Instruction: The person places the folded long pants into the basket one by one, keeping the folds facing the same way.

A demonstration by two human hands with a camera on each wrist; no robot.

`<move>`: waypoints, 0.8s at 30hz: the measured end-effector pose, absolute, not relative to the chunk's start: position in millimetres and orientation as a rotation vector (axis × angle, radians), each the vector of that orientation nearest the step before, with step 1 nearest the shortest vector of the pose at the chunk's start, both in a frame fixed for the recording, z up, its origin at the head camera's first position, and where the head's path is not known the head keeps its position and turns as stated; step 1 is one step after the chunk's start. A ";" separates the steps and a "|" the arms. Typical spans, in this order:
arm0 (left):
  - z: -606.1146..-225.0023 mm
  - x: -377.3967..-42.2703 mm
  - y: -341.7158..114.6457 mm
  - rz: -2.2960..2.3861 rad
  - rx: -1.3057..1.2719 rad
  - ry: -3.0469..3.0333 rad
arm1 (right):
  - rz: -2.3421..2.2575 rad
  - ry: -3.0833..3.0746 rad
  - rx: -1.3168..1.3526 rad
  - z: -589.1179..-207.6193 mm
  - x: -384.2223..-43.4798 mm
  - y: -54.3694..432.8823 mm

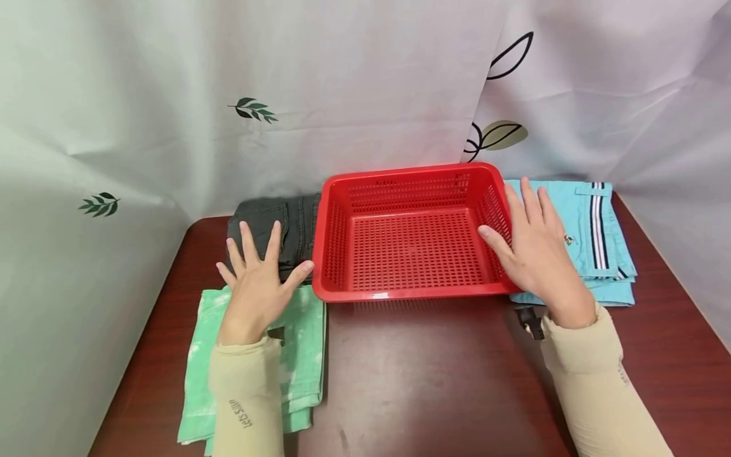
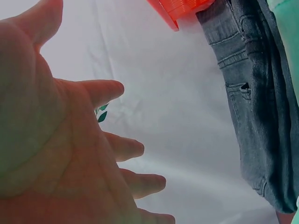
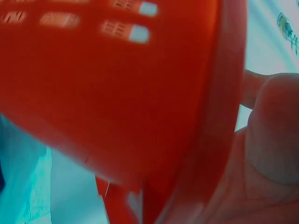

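A red plastic basket [image 1: 411, 295] with perforated walls stands at the back of the table, with nothing inside. My left hand [image 1: 254, 292] is spread, fingers straight, its thumb close to the basket's left rim; I cannot tell if they touch. Beneath that hand are folded dark jeans [image 1: 265, 212] and a folded green garment [image 1: 302, 362]. My right hand [image 1: 533, 254] also has straight fingers and lies by the basket's right rim, its thumb over the inside; contact is unclear. Folded light blue pants [image 1: 579, 222] with a striped band lie partly behind it.
The dark red wooden table [image 1: 434, 381] extends in front of the basket. A white curtain [image 1: 354, 82] with leaf prints hangs behind and along both sides. A small black object [image 1: 531, 320] shows at the right wrist.
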State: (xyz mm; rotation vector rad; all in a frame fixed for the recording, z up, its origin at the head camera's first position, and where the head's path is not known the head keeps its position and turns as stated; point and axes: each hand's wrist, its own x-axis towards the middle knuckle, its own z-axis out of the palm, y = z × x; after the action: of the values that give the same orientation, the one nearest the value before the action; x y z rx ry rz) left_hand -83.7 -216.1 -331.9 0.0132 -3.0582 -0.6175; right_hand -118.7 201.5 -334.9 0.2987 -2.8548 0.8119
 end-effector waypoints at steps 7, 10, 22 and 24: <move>-330.3 -75.5 -219.4 -0.643 0.019 -3.076 | 0.792 -2.820 0.315 -334.1 -113.6 189.6; -330.2 -71.6 -220.2 -0.646 0.023 -3.086 | 0.786 -2.806 0.324 -334.5 -110.9 183.6; -330.4 -61.6 -224.2 -0.626 0.043 -3.090 | 0.791 -2.748 0.374 -337.2 -103.0 163.3; -330.4 -59.6 -225.4 -0.624 0.048 -3.095 | 0.795 -2.732 0.392 -337.6 -101.2 160.0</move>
State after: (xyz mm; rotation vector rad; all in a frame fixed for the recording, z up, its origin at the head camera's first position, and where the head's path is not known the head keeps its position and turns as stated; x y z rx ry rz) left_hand -59.6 -225.4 -330.4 0.0476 -3.0945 -0.6238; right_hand -101.2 160.0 -337.6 0.3920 -2.7323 0.7949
